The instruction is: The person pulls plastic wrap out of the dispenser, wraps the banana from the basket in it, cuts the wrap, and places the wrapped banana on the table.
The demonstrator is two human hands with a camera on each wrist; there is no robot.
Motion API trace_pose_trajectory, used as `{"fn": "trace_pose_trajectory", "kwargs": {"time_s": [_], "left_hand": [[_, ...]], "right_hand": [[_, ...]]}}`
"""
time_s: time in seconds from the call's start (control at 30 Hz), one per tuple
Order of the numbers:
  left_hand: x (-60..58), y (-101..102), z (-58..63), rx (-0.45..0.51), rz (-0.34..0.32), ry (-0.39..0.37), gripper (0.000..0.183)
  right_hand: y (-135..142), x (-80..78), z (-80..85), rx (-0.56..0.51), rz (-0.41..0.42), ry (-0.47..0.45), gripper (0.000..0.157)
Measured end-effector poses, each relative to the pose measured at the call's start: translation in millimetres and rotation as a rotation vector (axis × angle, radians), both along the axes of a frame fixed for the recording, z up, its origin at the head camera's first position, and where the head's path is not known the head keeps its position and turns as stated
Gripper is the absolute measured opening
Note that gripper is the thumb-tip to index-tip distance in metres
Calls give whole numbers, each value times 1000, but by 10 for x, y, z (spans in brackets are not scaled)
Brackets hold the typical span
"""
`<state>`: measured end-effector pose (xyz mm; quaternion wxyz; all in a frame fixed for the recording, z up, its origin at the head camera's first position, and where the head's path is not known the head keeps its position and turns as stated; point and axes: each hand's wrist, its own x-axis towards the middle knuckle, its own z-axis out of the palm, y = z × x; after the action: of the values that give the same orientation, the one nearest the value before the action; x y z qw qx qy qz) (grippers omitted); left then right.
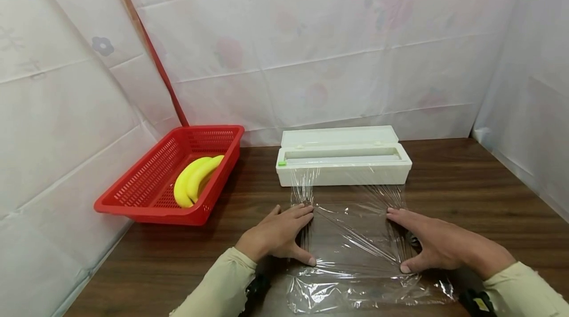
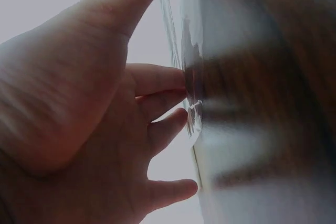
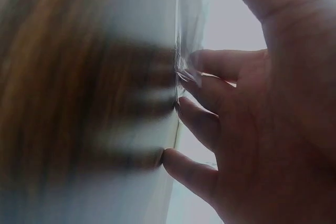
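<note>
White sheeting with a faded floral print (image 1: 320, 35), upright around the rear and both sides. Dark brown wood-grain tabletop (image 1: 449, 171) beneath all other items. At left, against the sheeting: red rectangular plastic basket (image 1: 157, 212) with slotted walls. Sheet of clear, glossy plastic film (image 1: 346, 243), laid across the tabletop between both hands, joined at its far end to the box; diagonal creases across the middle, crumpled near edge. Behind it, long white rectangular dispenser box (image 1: 344, 177), hinged lid (image 1: 340, 136) tipped back. Pale cream sleeves (image 1: 218, 282) at both forearms. Left hand (image 1: 280, 235): wide spread, fingers extended, thumb well apart, fingertips on the film's left margin. Right hand (image 1: 437, 243): likewise wide, on the right margin. Exact contact of each finger too blurred to tell in the wrist views. Inside the basket, curved yellow bananas (image 1: 191, 181), side by side. Smallest: bright green tab (image 1: 282, 163), at the box's left front corner.
</note>
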<state>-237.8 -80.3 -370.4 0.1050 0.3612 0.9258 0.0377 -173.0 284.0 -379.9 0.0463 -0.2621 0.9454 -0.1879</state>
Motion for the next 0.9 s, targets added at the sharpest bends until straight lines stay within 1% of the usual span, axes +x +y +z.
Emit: {"fn": "trace_pose_trajectory", "kwargs": {"time_s": [0.17, 0.33, 0.5, 0.6, 0.73, 0.9], "left_hand": [[-13, -17, -17, 22, -12, 1, 104], [-24, -24, -11, 23, -10, 4, 103], [-34, -31, -9, 30, -14, -3, 102], [-39, -38, -7, 49, -33, -8, 100], [-54, -55, -11, 97, -84, 3, 93], [-91, -62, -30, 182, -123, 27, 76]], "right_hand": [[14, 8, -2, -1, 13, 1, 105], [17, 23, 1, 8, 45, 9, 103], [18, 28, 1, -16, 57, -23, 101], [40, 35, 10, -63, 76, -27, 99], [92, 30, 22, -126, 95, -26, 94], [157, 8, 45, -138, 88, 0, 87]]}}
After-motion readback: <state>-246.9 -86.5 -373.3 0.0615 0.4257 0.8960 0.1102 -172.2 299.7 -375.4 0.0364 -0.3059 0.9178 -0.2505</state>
